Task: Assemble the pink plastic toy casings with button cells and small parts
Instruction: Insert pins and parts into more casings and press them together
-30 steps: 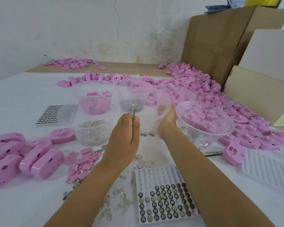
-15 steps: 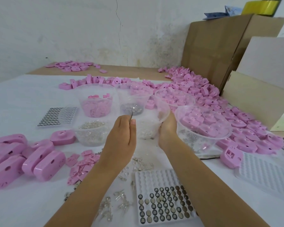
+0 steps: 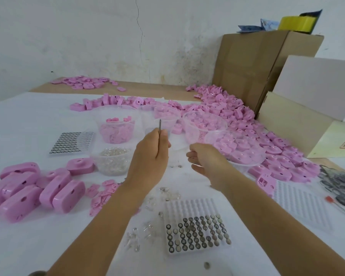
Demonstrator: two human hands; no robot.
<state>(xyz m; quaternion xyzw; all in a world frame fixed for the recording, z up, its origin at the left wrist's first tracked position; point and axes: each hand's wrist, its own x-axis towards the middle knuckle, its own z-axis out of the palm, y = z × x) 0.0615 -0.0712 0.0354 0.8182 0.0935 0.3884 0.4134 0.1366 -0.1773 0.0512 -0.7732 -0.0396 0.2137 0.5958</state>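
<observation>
- The right hand [image 3: 205, 159] has rolled over since half a second ago. Its fingers now curl toward the left hand [image 3: 149, 158], and the clear cup [image 3: 177, 145] between the two, sharp before, is just a smear!
- On the left hand, thumb and fingers pinch a thin metal tool [image 3: 159, 128], tip pointing up past the knuckles.
- On the right hand, the fingers are curled with the thumb on top, right against that blurred clear cup. Whether they actually grip it cannot be told.
- Just beyond the left hand stands a cup of small pink pieces [image 3: 116, 114]. Off to that hand's left is a cup of clear parts [image 3: 97, 159].
- Just right of the right hand sits a wide clear bowl [image 3: 245, 163] with pink shells inside.
- Back between the forearms lies a white tray [image 3: 189, 206], with button cells [image 3: 197, 234] filling its near rows.
- Loose clear parts [image 3: 145, 232] are scattered beside the left forearm.
- Well left of the left hand, closed pink casings [image 3: 62, 190] cluster on the white table [image 3: 28, 126].
- Far beyond the right hand, a heap of pink casings [image 3: 227, 108] runs back to a cardboard box [image 3: 253, 66].
</observation>
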